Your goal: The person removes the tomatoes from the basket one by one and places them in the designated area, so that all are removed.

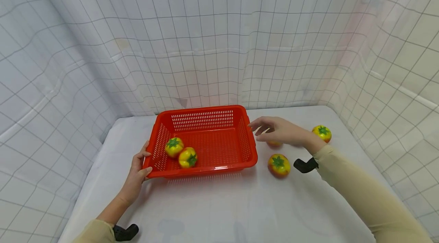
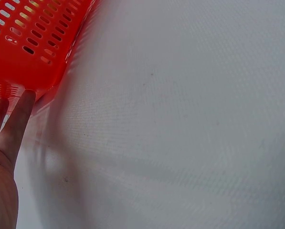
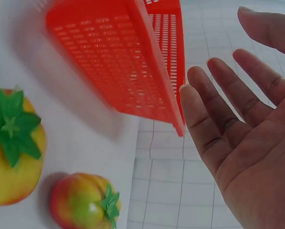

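A red plastic basket [image 1: 205, 168] with slotted walls stands on the white table. Two yellow-red fruits with green leafy tops, one fruit [image 1: 174, 147] touching the other fruit [image 1: 188, 158], lie in its left part. My left hand [image 1: 135, 176] holds the basket's left rim near the front corner; two of its fingers [image 2: 19, 121] touch the red wall in the left wrist view. Beside the right rim, my right hand [image 1: 279, 130] hovers with fingers loosely bent and nothing in them. Below it, a similar fruit [image 1: 274, 144] is mostly hidden.
Right of the basket sits another fruit [image 1: 279, 165], and farther right a fruit [image 1: 321, 133] lies behind my forearm. White gridded curtains [image 1: 212, 44] hang around the back and sides of the table [image 1: 219, 212]. A black strap part [image 1: 305, 165] sticks out from my right wrist.
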### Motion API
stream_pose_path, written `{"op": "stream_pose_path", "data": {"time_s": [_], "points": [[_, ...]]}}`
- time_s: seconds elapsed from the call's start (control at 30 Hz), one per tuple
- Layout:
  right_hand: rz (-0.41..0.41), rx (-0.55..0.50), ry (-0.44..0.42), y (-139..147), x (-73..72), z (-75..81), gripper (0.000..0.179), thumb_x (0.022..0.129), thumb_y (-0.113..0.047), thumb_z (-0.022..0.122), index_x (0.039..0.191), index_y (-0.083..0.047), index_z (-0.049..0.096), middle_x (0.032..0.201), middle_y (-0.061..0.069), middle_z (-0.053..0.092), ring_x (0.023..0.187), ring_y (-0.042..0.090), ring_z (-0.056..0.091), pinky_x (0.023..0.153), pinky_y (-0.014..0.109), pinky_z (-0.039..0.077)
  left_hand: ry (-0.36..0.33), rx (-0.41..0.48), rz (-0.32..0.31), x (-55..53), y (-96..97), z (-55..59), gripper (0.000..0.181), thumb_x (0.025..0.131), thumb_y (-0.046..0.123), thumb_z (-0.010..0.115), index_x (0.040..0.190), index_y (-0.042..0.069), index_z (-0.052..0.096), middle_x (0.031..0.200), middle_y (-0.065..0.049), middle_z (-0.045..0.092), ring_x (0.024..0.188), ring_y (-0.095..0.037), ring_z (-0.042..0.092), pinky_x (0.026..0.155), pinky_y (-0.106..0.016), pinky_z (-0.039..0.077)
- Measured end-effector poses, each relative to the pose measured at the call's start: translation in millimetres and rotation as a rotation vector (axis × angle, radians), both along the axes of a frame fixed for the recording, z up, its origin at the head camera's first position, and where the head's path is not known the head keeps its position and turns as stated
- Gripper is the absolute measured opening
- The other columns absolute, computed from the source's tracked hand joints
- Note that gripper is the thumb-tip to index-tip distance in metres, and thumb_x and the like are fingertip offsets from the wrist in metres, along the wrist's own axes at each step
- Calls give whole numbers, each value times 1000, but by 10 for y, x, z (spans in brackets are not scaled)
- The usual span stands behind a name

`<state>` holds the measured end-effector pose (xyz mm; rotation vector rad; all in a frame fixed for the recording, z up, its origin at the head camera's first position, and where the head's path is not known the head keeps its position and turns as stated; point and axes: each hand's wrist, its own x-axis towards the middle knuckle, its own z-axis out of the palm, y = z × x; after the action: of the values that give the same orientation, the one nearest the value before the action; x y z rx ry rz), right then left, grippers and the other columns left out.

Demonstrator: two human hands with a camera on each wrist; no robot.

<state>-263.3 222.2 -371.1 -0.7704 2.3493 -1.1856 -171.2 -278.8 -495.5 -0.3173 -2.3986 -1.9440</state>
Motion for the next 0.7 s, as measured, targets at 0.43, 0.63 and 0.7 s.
{"op": "stream_pose_path", "data": {"time_s": [0.43,0.63,0.7], "points": [[164,12,59,-527,-129,119,45,94,-31,73,137,-33,60,128,-8,63,117,18,60,99,37,51,-10,4,7,8,-6,5,37,98,1,38,131,15,29,173,2,-2,155,-36,3,91,-18,51],[230,29,63,-795,-170,147,49,93,-29,74,139,-37,58,131,-11,60,118,12,59,98,33,51,-20,13,11,9,2,11,38,97,2,39,131,15,29,173,3,-1,155,-36,3,90,-18,52],[254,23,61,-882,-190,139,49,93,-25,74,139,-36,58,132,-11,60,119,12,58,99,34,51,-26,11,14,11,7,13,38,97,2,40,131,15,29,173,3,-2,155,-37,2,90,-18,52]]}}
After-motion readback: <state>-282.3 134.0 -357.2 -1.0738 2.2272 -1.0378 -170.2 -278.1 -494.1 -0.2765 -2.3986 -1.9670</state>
